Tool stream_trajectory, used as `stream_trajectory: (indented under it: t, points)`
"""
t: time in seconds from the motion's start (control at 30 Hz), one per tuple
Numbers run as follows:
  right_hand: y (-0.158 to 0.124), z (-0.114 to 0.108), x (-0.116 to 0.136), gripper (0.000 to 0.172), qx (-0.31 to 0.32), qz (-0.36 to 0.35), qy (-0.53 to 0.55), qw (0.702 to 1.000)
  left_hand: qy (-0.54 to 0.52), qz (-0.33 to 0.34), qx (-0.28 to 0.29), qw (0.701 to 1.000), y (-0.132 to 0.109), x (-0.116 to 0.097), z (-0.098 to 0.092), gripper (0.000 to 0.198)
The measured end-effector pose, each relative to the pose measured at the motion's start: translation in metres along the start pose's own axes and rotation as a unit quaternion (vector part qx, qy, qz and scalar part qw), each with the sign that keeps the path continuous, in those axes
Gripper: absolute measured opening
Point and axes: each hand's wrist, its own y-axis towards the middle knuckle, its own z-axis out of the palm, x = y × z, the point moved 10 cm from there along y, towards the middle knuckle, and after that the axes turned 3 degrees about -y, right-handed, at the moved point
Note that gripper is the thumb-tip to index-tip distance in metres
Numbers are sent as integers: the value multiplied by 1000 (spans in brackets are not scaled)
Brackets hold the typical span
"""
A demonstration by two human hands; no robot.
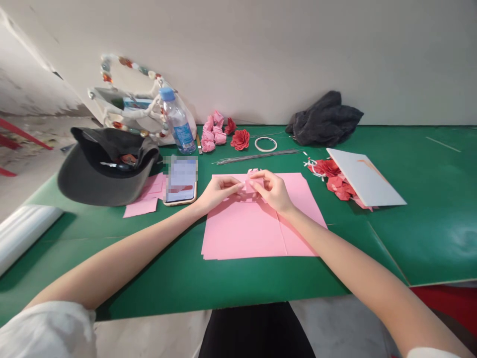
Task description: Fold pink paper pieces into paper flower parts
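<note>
Between my two hands is a small piece of folded pink paper (255, 186), held just over a stack of pink paper sheets (244, 231). My left hand (222, 193) pinches its left edge between thumb and fingers. From the other side my right hand (275, 190) grips the paper, thumb in front and fingers behind. A curled or notched pink bit (255, 172) shows above the right fingers; whether it belongs to the same piece I cannot tell. The far fingers of both hands are partly hidden.
On the green table (179, 278), a phone (181, 180), a cap (108, 169) and a water bottle (180, 124) stand left. Behind are pink paper flowers (214, 132), a red paper flower (240, 140), a tape roll (266, 144) and thin wires (257, 157). A white board (367, 179) leans over red flowers (340, 186).
</note>
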Motion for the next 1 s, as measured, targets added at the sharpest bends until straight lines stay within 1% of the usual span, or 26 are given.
stream_trajectory:
  t: [0.07,0.13,0.2,0.4,0.6,0.73,0.87,1.0]
  points:
    - [0,2,0,23,7,-1,23,1000,4,6,22,1000,0,0,3,30]
    - [-1,3,2,22,8,-10,28,1000,19,11,48,999,0,0,7,31]
    - [-1,3,2,22,8,-15,26,1000,37,13,62,997,1,0,9,32]
    - [-1,2,4,21,6,-20,10,1000,89,5,47,995,1,1,5,33]
    - [-2,3,4,17,9,-7,3,1000,91,10,51,994,1,-1,7,33]
    - [0,0,11,21,-5,-37,-40,999,102,-2,45,994,0,1,6,34]
    - [2,4,18,19,16,-65,-86,994,115,-10,55,992,-1,3,9,34]
    - [2,7,21,16,29,-83,-93,992,120,-14,57,991,-1,5,10,32]
